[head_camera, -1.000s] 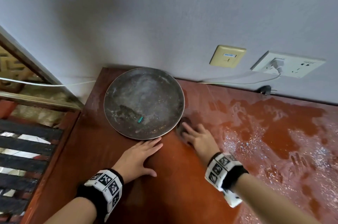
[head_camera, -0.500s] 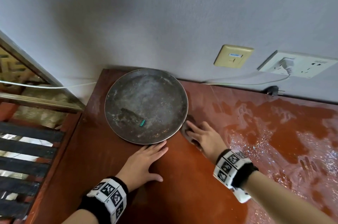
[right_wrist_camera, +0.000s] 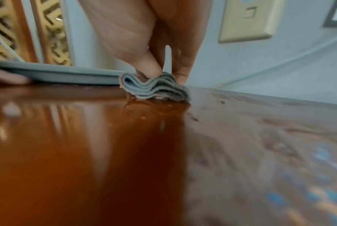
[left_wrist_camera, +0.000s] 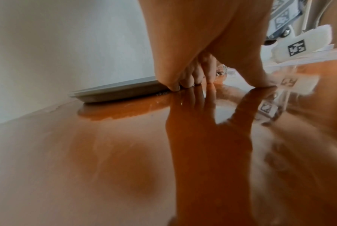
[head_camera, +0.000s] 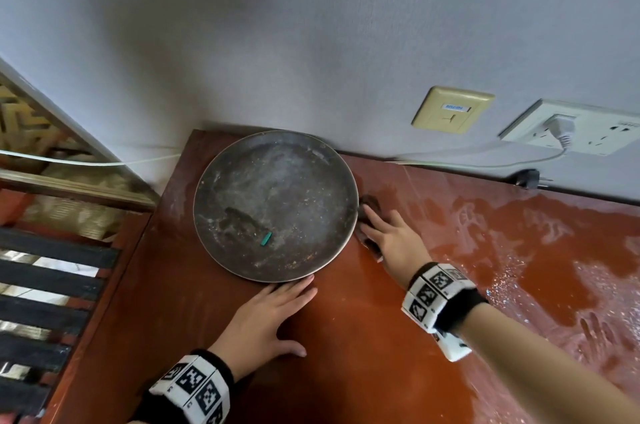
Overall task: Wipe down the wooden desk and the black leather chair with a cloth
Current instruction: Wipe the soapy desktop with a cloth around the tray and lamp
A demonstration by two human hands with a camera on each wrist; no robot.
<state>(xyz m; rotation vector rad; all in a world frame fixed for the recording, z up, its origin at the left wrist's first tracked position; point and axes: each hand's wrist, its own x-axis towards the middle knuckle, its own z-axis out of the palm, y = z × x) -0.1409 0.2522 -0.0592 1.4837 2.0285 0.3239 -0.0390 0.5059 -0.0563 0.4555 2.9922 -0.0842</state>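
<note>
Pressing the folded cloth (right_wrist_camera: pixel 156 87) flat-fingered against the surface (head_camera: pixel 346 337) beside the round metal tray (head_camera: pixel 275 205), the right hand (head_camera: pixel 391 240) leaves dusty wood rightward, while the left hand (head_camera: pixel 266 323) rests open, and no chair is visible.

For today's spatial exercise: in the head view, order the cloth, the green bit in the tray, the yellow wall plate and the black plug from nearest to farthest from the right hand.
From the right hand:
1. Cloth, under its fingers.
2. Green bit, left, in the tray.
3. Black plug, right, at the wall.
4. Yellow wall plate, above on the wall.
</note>
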